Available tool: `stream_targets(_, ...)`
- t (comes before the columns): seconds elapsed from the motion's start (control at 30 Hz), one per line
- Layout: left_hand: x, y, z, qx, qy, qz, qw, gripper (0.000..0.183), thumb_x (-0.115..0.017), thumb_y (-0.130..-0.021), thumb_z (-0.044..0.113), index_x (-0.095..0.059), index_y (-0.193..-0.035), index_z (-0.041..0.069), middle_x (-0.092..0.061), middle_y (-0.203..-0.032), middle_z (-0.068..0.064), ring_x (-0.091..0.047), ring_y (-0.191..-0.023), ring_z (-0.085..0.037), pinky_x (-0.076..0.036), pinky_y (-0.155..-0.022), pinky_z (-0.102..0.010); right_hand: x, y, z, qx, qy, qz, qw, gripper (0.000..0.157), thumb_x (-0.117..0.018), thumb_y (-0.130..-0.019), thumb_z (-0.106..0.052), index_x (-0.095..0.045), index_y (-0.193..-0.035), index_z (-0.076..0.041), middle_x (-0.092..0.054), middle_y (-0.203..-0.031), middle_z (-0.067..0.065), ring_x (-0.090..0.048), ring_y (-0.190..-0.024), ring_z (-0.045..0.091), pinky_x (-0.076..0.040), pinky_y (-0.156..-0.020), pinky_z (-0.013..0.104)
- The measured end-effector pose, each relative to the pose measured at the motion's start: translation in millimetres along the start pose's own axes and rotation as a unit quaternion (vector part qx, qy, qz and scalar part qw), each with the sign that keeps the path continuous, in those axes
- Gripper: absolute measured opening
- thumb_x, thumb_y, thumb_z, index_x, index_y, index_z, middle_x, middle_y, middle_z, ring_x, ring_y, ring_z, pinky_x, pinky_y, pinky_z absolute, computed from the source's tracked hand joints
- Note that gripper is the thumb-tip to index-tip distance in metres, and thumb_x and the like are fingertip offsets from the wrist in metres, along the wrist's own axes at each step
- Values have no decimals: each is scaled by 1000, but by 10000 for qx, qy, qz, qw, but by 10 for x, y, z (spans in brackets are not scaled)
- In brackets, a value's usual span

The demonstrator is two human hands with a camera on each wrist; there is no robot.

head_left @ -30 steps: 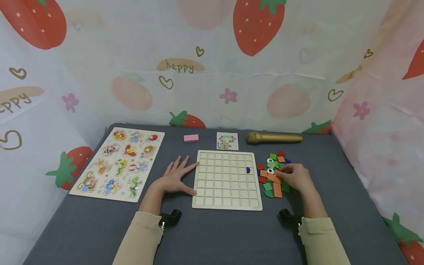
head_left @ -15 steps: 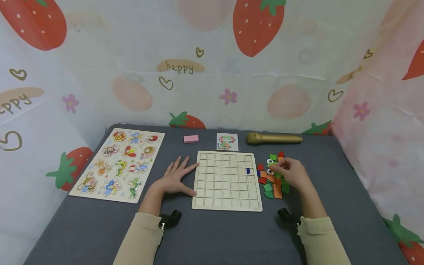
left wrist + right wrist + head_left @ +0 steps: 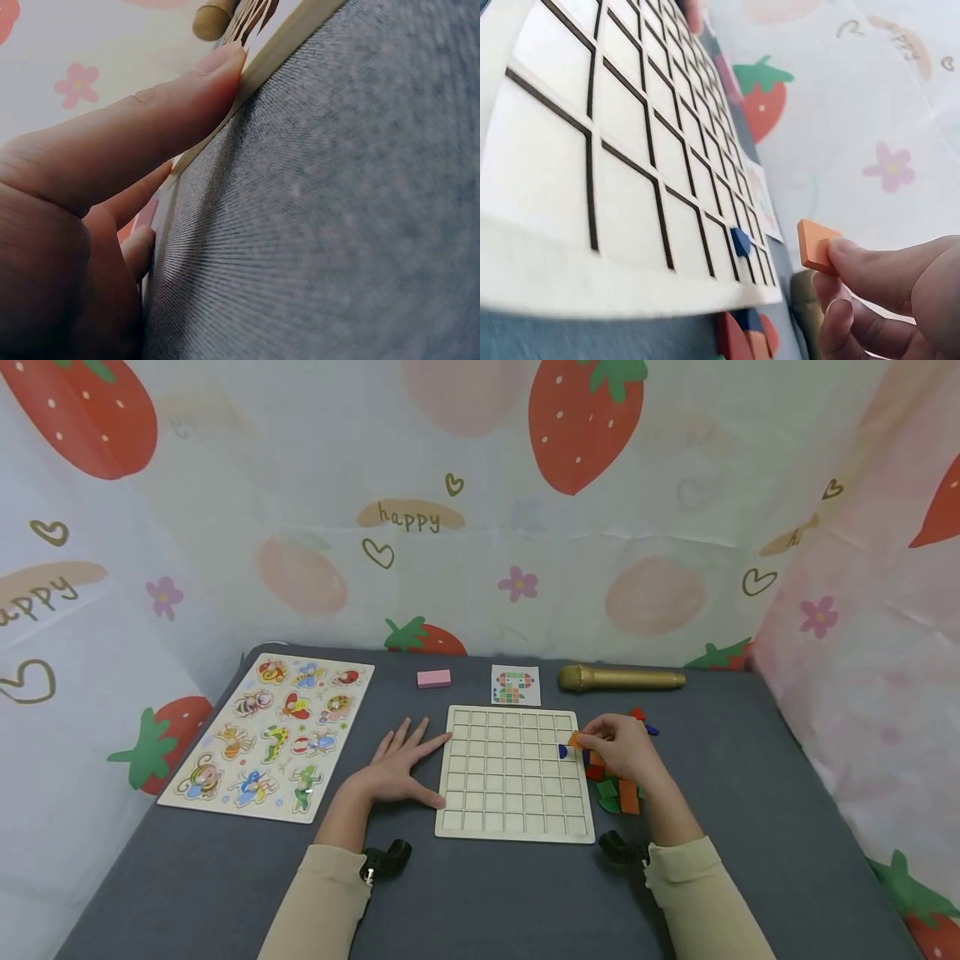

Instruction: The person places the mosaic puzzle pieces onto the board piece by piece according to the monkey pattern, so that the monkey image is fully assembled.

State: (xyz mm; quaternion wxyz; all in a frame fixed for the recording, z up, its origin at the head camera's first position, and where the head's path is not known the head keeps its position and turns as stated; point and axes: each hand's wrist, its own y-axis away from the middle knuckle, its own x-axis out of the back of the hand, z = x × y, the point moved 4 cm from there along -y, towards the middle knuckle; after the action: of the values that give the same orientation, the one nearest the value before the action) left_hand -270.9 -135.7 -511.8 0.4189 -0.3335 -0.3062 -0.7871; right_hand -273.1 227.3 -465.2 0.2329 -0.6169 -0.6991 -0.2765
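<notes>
A pale wooden grid board (image 3: 513,793) lies flat on the table, with a dark blue rounded piece (image 3: 562,751) in a cell near its right side. My left hand (image 3: 393,771) rests beside the board with fingers spread; its thumb and a fingertip touch the left edge, and the left wrist view shows the thumb (image 3: 172,112) against that edge. Between thumb and fingers my right hand (image 3: 621,745) pinches an orange square tile (image 3: 817,244), held above the board's right edge. Under and beside that hand is a pile of coloured pieces (image 3: 628,797), partly hidden.
Behind the board lie a small pattern card (image 3: 515,686), a pink block (image 3: 433,678) and a gold microphone (image 3: 621,677). To the left is a wooden insect picture board (image 3: 270,735). A strawberry-print cloth (image 3: 480,552) hangs along the table's back.
My right hand has lifted an orange square tile from the pile and moved left with it to the board's right edge. My left hand has stayed in place.
</notes>
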Motion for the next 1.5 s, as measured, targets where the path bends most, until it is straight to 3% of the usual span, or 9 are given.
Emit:
stream_targets(0.3, 3, 12, 14, 3, -1, -7, 10000, 110, -85, -70, 57, -29, -161, 33, -2, -171, -9, 12, -156, -37, 5, -124, -59, -216, -133, -54, 150, 89, -39, 9998, 19, -69, -98, -25, -73, -106, -8, -72, -96, 8, -63, -82, 22, -51, -66, 32)
stream_targets(0.63, -2, 10, 7, -70, 11, -20, 10000, 110, -85, -70, 57, -29, -161, 32, -1, -171, -10, 12, -156, -36, 5, -124, -59, -411, -200, -92, 125, 411, 152, 9990, 15, -71, -96, -26, -76, -99, -13, -72, -91, 5, -62, -77, 20, -49, -60, 31)
stream_targets(0.8, 0, 14, 9, -21, 14, -17, 10000, 110, -86, -70, 57, -29, -161, 32, -1, -171, -10, 12, -156, -36, 5, -124, -59, -457, -205, -112, 166, 642, 45, 9978, 13, -74, -94, -28, -79, -96, -16, -73, -90, 1, -62, -77, 17, -50, -62, 30)
stream_targets(0.9, 4, 16, 13, 9, 9, -7, 10000, 110, -86, -70, 57, -29, -161, 33, -1, -171, -9, 12, -156, -36, 5, -124, -59, -439, -207, -103, 209, 711, 127, 9972, 13, -73, -94, -26, -79, -97, -15, -73, -90, 2, -62, -77, 18, -49, -62, 31)
stream_targets(1.07, 9, 19, 15, -1, 9, -28, 10000, 110, -85, -70, 57, -28, -161, 33, -1, -171, -9, 13, -156, -36, 5, -124, -59, -328, -176, -61, -157, 904, 447, 9948, 22, -67, -99, -28, -77, -105, -10, -72, -93, 7, -61, -78, 22, -49, -63, 34)
stream_targets(1.3, 27, 25, 3, 14, 43, -19, 10000, 110, -86, -70, 56, -29, -161, 33, 0, -171, -9, 13, -156, -37, 5, -124, -60, -301, -141, -66, -51, 1082, -249, 9938, 25, -56, -105, -22, -74, -113, -7, -71, -102, 10, -61, -80, 22, -49, -64, 33)
stream_targets(1.5, 7, 5, -2, -35, 57, -45, 10000, 110, -85, -70, 58, -28, -161, 33, 0, -171, -9, 14, -156, -37, 5, -123, -60, -126, -2, 19, -206, 862, -165, 9959, 23, -56, -104, -20, -72, -116, -8, -71, -101, 11, -60, -79, 22, -49, -63, 31)
